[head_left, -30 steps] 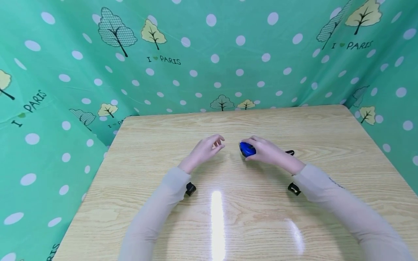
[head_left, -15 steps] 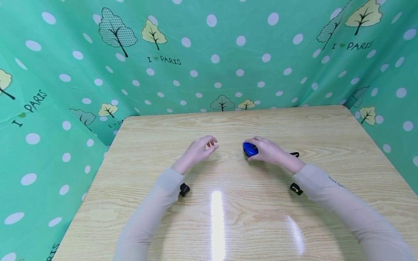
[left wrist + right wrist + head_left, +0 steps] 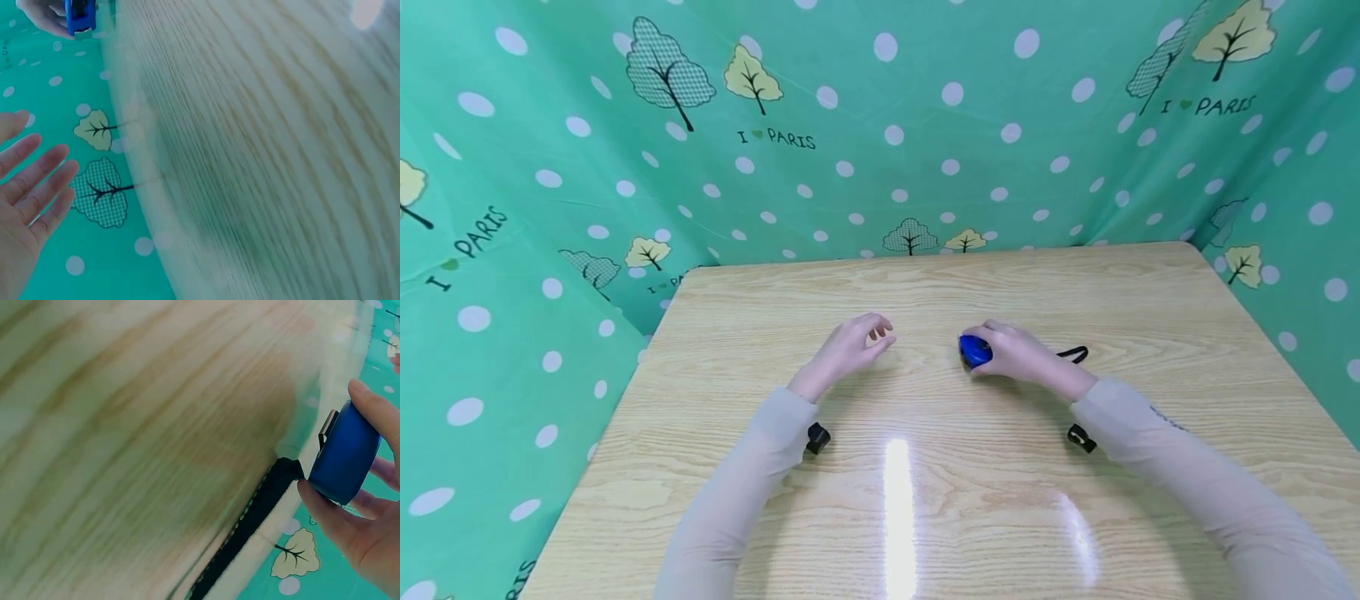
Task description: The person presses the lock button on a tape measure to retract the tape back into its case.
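Observation:
A blue and black tape measure (image 3: 976, 352) is gripped by my right hand (image 3: 1011, 350), right of the table's middle. The right wrist view shows thumb and fingers around the blue case (image 3: 347, 453), with a metal clip (image 3: 327, 428) on its side. From its lower end a black wrist strap (image 3: 244, 525) trails back past the hand; the strap's loop shows beyond my wrist in the head view. My left hand (image 3: 850, 342) is held over the table to the left, fingers relaxed and holding nothing. The left wrist view shows its fingers (image 3: 47, 165) spread apart.
Below both hands lies a light wood-grain table (image 3: 955, 500) with a bright light reflection. A green dotted curtain (image 3: 850, 108) hangs behind it and along both sides. Black wrist mounts (image 3: 817, 438) show under the sleeves.
My left hand has moved left, away from the tape measure. My right hand has shifted slightly right and nearer me with the tape measure, and more of the strap loop shows.

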Demonstrator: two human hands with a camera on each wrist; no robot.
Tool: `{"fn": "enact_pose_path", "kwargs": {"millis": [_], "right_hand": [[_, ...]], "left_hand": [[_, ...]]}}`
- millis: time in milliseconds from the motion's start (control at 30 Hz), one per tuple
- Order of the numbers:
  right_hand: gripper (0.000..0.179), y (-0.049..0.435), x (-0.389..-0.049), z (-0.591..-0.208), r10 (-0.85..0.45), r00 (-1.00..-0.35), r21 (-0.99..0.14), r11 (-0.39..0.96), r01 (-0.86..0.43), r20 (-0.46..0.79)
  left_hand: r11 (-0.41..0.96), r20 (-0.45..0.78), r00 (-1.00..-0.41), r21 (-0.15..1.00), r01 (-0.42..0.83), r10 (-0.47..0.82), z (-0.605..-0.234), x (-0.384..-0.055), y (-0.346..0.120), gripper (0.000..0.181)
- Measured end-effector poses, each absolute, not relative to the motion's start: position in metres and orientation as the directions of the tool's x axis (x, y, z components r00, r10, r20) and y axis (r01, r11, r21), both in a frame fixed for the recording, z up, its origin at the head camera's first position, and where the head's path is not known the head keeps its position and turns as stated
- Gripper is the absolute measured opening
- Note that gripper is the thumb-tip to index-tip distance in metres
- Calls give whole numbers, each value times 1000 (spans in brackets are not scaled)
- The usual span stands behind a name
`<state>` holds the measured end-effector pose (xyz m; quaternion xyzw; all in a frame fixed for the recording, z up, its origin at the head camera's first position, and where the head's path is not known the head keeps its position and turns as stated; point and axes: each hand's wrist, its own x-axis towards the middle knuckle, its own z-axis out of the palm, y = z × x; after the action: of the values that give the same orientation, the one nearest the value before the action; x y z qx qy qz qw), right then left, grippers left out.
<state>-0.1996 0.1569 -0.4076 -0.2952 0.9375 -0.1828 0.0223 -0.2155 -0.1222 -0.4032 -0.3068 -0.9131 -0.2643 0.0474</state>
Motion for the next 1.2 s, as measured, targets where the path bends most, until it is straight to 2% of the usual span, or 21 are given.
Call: {"fn": "enact_pose_path", "kwargs": {"millis": [667,1200], "right_hand": [[65,156,-201,-420,-581,-809,-267,768,-582,93],[66,159,-198,-419,-550,-833,-294,789,-540,54]], "left_hand": [[697,218,-826,451,557,519,-400,-214,-135,24],[725,192,-851,454,518,488,-400,-210,-147,25]]}}
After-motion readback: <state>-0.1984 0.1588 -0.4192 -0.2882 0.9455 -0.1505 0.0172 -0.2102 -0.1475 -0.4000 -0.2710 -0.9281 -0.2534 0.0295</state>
